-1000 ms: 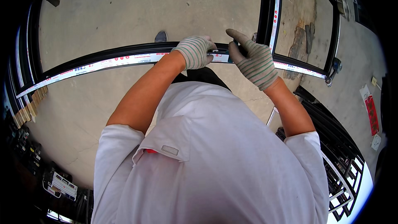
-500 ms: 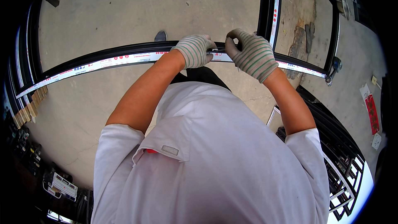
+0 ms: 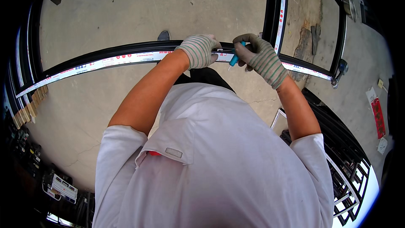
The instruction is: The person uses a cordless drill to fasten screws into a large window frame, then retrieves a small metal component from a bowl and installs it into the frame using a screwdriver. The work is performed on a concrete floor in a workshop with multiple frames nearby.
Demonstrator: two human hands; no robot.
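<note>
A long black frame bar [image 3: 126,52] with printed white protective film runs across in front of me. My left hand [image 3: 197,51], in a striped knit glove, is closed at the bar's upper face. Its fingertips pinch a small metal piece [image 3: 219,50], whose exact kind is too small to make out. Just to the right, my right hand [image 3: 262,57], gloved alike, grips a teal-handled tool [image 3: 233,60] that looks like a screwdriver. The tool tilts across the bar with its thin end toward me; part of its handle is hidden by the fingers.
A black upright [image 3: 274,12] joins the bar beyond my right hand. A cordless power tool [image 3: 341,68] is by the frame's right corner. Stacked black profiles [image 3: 337,131] lie behind on the right; wooden blocks [image 3: 28,112] stand at left. A shoe [image 3: 164,36] shows past the bar.
My right hand has turned and shifted slightly right and toward me, and the teal handle now shows in its fingers. The left hand stays nearly in place.
</note>
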